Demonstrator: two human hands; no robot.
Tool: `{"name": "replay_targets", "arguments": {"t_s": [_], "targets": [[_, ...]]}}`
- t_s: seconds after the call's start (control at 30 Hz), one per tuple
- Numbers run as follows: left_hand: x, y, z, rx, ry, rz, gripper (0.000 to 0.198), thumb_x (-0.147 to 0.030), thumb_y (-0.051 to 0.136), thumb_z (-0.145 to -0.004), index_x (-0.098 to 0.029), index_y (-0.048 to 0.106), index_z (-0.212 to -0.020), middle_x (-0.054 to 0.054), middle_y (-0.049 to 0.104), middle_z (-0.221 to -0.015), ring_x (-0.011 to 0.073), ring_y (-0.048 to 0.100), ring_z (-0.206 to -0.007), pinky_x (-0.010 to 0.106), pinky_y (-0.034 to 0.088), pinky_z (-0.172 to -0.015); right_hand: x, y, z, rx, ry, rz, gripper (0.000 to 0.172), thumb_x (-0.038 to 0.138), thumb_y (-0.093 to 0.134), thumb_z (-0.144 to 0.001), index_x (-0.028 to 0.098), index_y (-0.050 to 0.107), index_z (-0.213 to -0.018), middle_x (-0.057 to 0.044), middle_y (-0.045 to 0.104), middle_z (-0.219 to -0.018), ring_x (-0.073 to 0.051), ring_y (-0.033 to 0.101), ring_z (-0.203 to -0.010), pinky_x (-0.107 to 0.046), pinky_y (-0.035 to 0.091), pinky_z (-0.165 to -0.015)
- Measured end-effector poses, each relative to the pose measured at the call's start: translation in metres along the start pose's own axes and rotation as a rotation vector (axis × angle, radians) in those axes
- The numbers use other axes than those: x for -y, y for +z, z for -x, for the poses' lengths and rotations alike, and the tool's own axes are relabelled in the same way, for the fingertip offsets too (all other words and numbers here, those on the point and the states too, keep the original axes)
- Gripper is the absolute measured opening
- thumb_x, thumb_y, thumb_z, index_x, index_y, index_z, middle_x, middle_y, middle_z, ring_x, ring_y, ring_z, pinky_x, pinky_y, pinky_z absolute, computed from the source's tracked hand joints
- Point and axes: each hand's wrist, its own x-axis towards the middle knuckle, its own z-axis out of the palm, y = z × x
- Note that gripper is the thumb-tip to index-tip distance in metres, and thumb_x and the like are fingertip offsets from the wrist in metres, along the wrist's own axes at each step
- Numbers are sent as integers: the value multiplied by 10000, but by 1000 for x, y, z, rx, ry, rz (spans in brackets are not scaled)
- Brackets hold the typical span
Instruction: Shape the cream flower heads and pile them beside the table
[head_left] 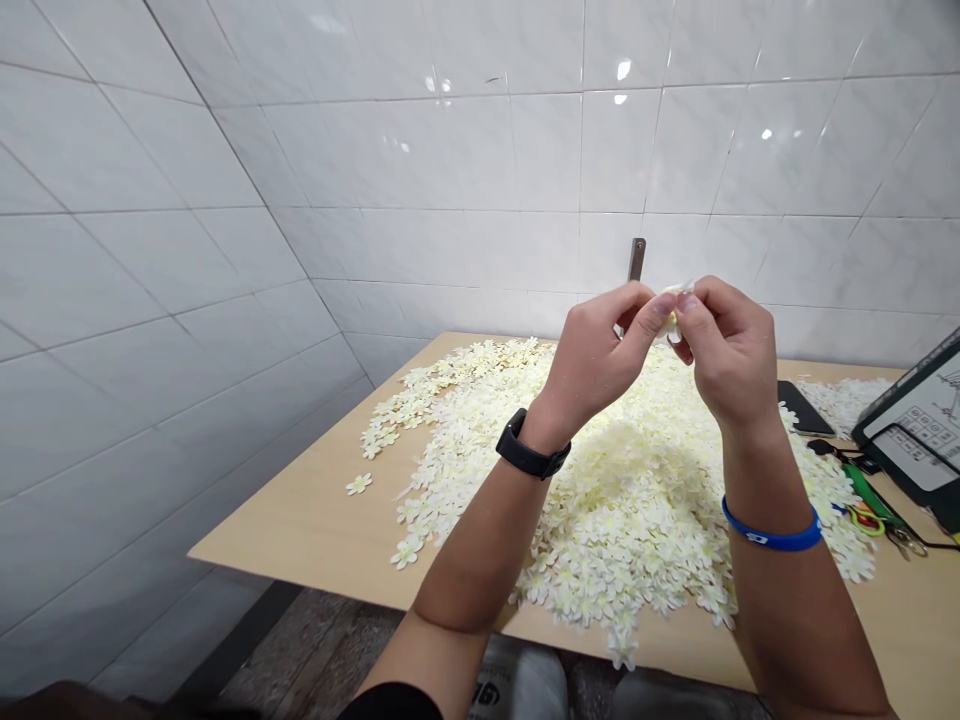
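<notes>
Both hands are raised above a big heap of pale yellow-white fabric flower petals [622,480] spread over a light wooden table [315,520]. My left hand [600,355], with a black band on its wrist, and my right hand [731,350], with a blue wristband, pinch one small cream flower piece [673,305] together between their fingertips. Both hands are closed on it, well clear of the heap below.
White tiled walls close in the table's left and back. At the right lie a dark phone [801,405], a tablet-like screen [919,425], a smaller petal pile [844,398] and a green lanyard with keys [874,505]. One lone flower [359,484] lies at the left.
</notes>
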Motion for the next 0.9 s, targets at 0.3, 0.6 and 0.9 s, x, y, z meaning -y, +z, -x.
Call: {"name": "replay_targets", "arguments": {"t_s": [0.3,0.6,0.9], "targets": [[1,1,-2,-144,-64,10,91,-264,647,-958,-202,709,-983,29,737,-983,104,685,-847,184,553,-623,-3,-2,-3,44,238,-133,222,426,774,-856,221,691,-880,-3,680,-795,-121,663,-638,-298,610,-631],[6,-10,-6,-122,-192,121,102,-193,635,-934,-202,655,-1034,6,696,-899,94,690,-789,212,602,-686,-4,-4,-4,80,250,-123,162,242,740,-843,221,741,-1003,-28,728,-910,-160,713,-830,-350,617,-806],[17,-18,-7,-43,-336,-57,245,-135,713,-849,-202,675,-1081,-9,721,-785,113,691,-759,264,575,-755,-10,-6,-5,0,204,-62,126,291,770,-832,221,695,-904,8,664,-792,-124,639,-687,-302,559,-674]]}}
